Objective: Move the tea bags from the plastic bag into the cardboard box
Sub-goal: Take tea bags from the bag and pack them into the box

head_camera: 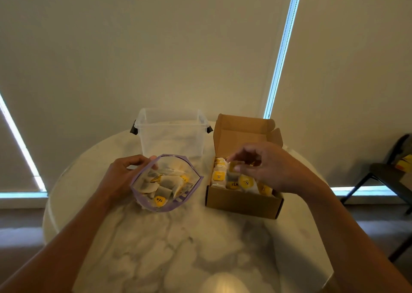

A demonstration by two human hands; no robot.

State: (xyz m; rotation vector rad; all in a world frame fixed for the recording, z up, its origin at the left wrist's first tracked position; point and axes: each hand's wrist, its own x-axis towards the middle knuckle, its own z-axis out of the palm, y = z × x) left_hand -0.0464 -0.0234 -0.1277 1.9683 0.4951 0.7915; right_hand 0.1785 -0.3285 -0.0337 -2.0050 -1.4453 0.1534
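The left grip curls round the left rim of the soft clear bag, whose purple zip edge bows open in an oval. Limp paper tea bags with yellow tags lie heaped inside. The right grip pinches one tea bag just above the corrugated box, lid flap upright, packed rows within. A narrow gap of round marbled bench parts bag and box. A rigid clear tub stands behind.

Both arms are bare along the whole length in view, forearm to fingertip. The left hand and right hand are bare as well, with slim wrists; a pale thumbnail shows on the left one.
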